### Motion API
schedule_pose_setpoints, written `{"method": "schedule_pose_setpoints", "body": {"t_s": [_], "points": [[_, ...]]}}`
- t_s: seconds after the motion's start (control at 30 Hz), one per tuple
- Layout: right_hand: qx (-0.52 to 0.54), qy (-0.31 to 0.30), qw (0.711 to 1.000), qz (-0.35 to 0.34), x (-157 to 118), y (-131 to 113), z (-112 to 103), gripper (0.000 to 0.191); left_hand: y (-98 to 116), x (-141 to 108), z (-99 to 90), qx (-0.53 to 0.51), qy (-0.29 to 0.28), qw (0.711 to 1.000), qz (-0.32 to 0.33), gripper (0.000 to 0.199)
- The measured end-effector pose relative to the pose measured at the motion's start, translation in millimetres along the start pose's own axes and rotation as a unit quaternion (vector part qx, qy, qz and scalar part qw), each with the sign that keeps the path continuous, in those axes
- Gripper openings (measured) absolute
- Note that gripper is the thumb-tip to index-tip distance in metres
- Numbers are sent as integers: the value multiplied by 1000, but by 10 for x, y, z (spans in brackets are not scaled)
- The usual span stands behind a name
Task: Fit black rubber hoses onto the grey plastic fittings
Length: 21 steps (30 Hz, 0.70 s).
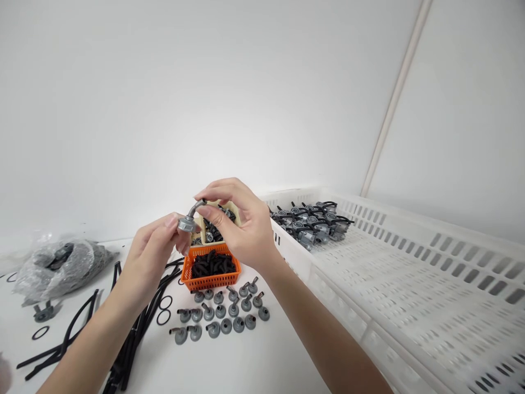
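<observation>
My left hand (151,246) grips the round grey base of a metal elbow fitting (187,224) between thumb and fingers, raised above the table. My right hand (248,227) pinches the end of its bent pipe, where a dark tip shows; I cannot make out whether that is a separate piece. Below both hands stands an orange basket (211,282) full of short black hose pieces (213,264). In front of it, several similar grey fittings (225,326) sit in rows on the white table (229,366), many with bent pipes.
A cream bin (233,207) of small dark parts stands behind the basket. At right, a large white crate (394,273) holds grey assemblies with black hoses (315,221). Leftward lie long black tubes (141,328), black rings (163,317) and a bubble-wrap bag (77,268).
</observation>
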State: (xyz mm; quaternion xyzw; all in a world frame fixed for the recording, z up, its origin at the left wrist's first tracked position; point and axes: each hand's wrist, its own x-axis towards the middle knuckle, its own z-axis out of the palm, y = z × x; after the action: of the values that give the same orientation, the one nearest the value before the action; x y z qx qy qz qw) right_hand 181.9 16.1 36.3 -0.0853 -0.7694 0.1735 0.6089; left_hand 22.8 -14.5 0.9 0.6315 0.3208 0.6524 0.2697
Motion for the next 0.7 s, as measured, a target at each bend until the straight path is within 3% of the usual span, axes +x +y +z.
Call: {"method": "schedule_pose_setpoints", "body": {"t_s": [0.23,0.4,0.53,0.7], "points": [[18,8,999,32,-4,4,8,12,56,-25,50,1,8,1000,-21,47],[63,28,995,72,9,26,2,14,60,-48,58,24,14,1000,11,34],[114,19,982,149,20,71,-7,23,67,-63,71,55,52,996,41,17],[193,7,958,214,25,54,25,27,114,-90,109,133,117,980,93,26]]}}
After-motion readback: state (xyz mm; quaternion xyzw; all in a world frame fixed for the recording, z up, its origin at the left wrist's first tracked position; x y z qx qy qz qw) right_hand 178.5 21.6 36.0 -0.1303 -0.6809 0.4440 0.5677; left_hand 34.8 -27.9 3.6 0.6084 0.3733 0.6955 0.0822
